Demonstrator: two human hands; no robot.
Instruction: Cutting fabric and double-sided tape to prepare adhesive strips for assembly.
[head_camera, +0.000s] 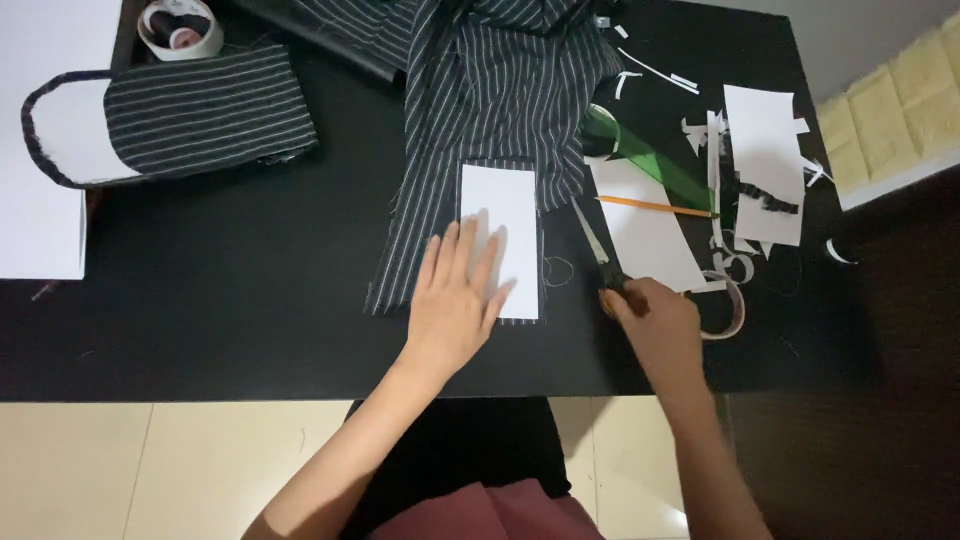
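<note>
From the head camera, the left hand (455, 305) lies flat, fingers spread, on a white paper rectangle (500, 238) whose long axis runs near to far atop striped fabric (490, 90) on the black desk (220, 290). To its right, the right hand (655, 318) is closed around scissors (597, 250), blades pointing far-left beside the paper.

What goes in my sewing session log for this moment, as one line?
left hand flat on white paper template over striped fabric | right hand gripping scissors | black table
</note>
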